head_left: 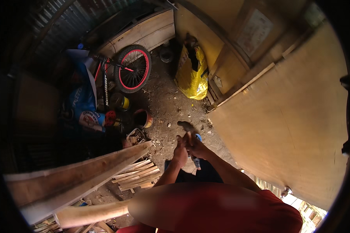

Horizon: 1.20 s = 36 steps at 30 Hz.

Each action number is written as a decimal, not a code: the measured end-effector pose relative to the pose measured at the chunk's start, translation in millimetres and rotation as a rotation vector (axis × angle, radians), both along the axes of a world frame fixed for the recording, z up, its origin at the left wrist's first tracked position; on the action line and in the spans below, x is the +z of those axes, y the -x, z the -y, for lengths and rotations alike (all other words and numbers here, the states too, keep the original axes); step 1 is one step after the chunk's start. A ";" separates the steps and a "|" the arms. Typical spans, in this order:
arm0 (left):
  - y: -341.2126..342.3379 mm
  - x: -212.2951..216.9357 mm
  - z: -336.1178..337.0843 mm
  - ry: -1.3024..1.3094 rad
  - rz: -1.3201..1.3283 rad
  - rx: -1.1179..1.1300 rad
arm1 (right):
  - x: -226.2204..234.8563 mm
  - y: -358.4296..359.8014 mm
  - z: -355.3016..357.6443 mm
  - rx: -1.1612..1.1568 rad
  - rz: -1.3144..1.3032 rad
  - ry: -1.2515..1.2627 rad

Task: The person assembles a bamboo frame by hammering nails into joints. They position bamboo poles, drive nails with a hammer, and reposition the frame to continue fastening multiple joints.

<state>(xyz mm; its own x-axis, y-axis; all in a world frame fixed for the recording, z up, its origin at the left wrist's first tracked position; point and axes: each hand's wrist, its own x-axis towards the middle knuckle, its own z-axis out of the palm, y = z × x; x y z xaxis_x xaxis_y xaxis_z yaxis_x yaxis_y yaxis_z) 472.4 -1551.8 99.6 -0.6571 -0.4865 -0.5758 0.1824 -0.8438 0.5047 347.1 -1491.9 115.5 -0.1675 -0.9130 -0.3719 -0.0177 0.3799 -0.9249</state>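
Observation:
My two hands are close together in front of my body, over the dirt floor. A hammer (186, 126) with a dark head points away from me, just beyond my fingers. My right hand (197, 147) is closed around it near the head. My left hand (180, 150) is closed right beside it, thumb up; what its fingers hold is hidden. A narrow greyish piece (197, 163) sticks out below my hands toward me; I cannot tell whether it belongs to the hammer. Behind my right hand a small blue round thing (198, 137) shows in part.
Thin wooden strips (140, 175) lie at the near left under a long plank (85, 174). A rusty can (143, 118), a tray of small pieces (136, 136) and a red-rimmed bicycle wheel (132, 69) stand farther left. A yellow sack (196, 73) leans ahead; a plywood panel (287, 116) fills the right.

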 end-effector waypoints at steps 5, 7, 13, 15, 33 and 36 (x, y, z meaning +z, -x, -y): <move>84.6 -19.7 106.6 0.005 0.140 -0.276 | -28.4 73.0 86.3 -0.307 0.055 -0.142; 112.0 -56.4 160.7 0.004 0.167 -0.328 | -46.5 109.2 126.8 -0.137 -0.282 -0.133; 173.0 -223.8 369.3 0.019 0.402 -0.305 | -151.9 181.8 275.2 -0.127 -0.501 -0.215; 208.7 -282.6 442.9 0.008 0.542 -0.204 | -203.6 203.6 335.0 0.038 -0.821 -0.185; 434.0 -682.2 824.0 0.557 0.930 -0.195 | -417.5 347.2 666.1 -0.336 -0.296 -0.505; 405.7 -698.2 792.2 0.630 0.969 -0.307 | -412.2 325.7 621.7 -0.380 -0.112 -0.548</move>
